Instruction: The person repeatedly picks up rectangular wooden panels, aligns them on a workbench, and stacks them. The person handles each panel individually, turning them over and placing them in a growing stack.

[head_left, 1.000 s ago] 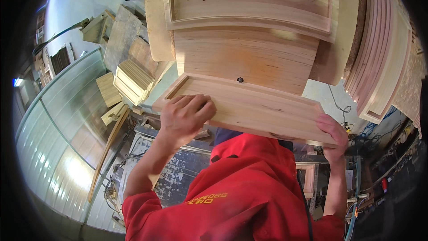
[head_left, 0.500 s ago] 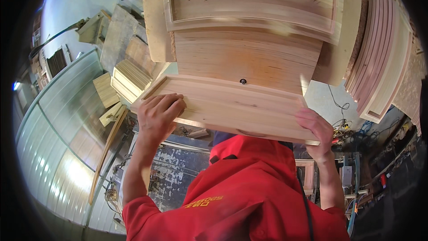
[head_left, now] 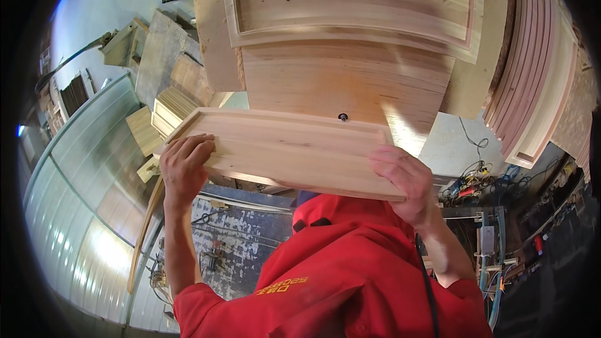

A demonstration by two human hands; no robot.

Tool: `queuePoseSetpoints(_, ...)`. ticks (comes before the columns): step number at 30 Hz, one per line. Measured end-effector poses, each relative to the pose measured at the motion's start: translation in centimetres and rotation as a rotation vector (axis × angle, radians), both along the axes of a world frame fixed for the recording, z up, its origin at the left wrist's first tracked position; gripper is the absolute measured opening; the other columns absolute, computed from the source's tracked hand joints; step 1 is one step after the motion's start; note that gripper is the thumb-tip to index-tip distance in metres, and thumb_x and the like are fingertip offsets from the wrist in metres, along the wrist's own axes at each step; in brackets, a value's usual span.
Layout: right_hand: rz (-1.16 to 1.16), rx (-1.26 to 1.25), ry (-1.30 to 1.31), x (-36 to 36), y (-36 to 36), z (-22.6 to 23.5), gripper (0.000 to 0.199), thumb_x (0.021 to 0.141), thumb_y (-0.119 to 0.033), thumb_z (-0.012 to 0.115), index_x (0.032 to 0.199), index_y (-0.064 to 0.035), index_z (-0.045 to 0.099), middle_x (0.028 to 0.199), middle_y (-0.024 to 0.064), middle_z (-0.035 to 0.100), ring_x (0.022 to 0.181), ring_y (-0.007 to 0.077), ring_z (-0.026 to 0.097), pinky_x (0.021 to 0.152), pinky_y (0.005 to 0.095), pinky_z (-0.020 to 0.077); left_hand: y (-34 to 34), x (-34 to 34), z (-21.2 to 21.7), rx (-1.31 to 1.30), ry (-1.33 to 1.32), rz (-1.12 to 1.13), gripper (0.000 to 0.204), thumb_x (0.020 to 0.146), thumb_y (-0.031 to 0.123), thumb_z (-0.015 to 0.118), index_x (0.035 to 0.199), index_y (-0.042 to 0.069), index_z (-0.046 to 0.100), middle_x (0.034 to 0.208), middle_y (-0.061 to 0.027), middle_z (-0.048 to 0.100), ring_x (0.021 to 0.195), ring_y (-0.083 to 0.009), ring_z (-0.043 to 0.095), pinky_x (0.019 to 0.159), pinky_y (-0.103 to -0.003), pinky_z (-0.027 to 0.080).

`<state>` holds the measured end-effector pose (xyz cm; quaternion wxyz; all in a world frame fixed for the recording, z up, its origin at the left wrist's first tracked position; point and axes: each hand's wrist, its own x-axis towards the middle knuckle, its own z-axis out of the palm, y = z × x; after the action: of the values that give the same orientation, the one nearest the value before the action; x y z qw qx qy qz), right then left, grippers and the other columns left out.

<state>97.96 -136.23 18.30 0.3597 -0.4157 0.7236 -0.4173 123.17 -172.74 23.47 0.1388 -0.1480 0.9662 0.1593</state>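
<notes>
A pale wooden panel with a raised rim [head_left: 294, 153] is held in front of my body, its left end slightly higher than the right. My left hand [head_left: 186, 166] is closed around the panel's left end, fingers over the face. At the right end my right hand [head_left: 407, 178] grips it, fingers lying on the wood. Just beyond the panel's far edge, a small dark round bit [head_left: 342, 117] stands up from the wooden work board [head_left: 325, 75]. Across the far part of that board lies a second framed panel [head_left: 357, 9], its recess facing up.
To the right stands a row of stacked framed panels [head_left: 532, 75]. More pale panels [head_left: 172, 109] are stacked at the left, near leaning boards [head_left: 159, 50]. A translucent ribbed sheet [head_left: 87, 194] fills the lower left. Tangled cables [head_left: 479, 169] lie at the right.
The held panel has slid to the left, and both my hands have moved left with it. My right hand has shifted further than the left. The far framed panel stays in place.
</notes>
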Motion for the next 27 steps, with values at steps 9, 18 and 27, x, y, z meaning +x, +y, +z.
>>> queuePoseSetpoints(9,-0.014,-0.061,0.025,3.4,-3.7,-1.3,0.033,0.084,-0.024,0.081,0.106,0.0004,0.076,0.115,0.0159,0.077,0.108,0.0380,0.076,0.090,0.0439,0.0630,-4.2,2.8,0.0,-0.035,-0.023,0.041,0.025,0.075,-0.002,0.070,0.097,0.009,0.073,0.107,-0.0050,0.082,0.098,-0.0294,0.077,0.086,-0.041,0.058)
queuePoseSetpoints(18,-0.001,-0.104,0.071,5.3,-6.2,-1.9,0.033,0.086,-0.027,0.080,0.105,-0.0008,0.076,0.114,0.0146,0.076,0.109,0.0366,0.075,0.089,0.0427,0.0629,-6.2,5.4,-0.2,-0.077,-0.020,0.053,0.029,0.071,-0.004,0.069,0.097,0.009,0.074,0.108,-0.0049,0.081,0.098,-0.0302,0.076,0.087,-0.041,0.058)
queuePoseSetpoints(27,0.106,-0.181,0.289,0.0,-4.3,4.0,0.021,0.091,-0.009,0.067,0.109,-0.0059,0.077,0.124,0.0127,0.075,0.127,0.0334,0.068,0.110,0.0460,0.0572,-2.0,5.6,6.9,-0.232,0.140,0.058,0.022,0.092,0.005,0.069,0.111,0.009,0.080,0.115,-0.0089,0.083,0.114,-0.0314,0.078,0.098,-0.044,0.061)
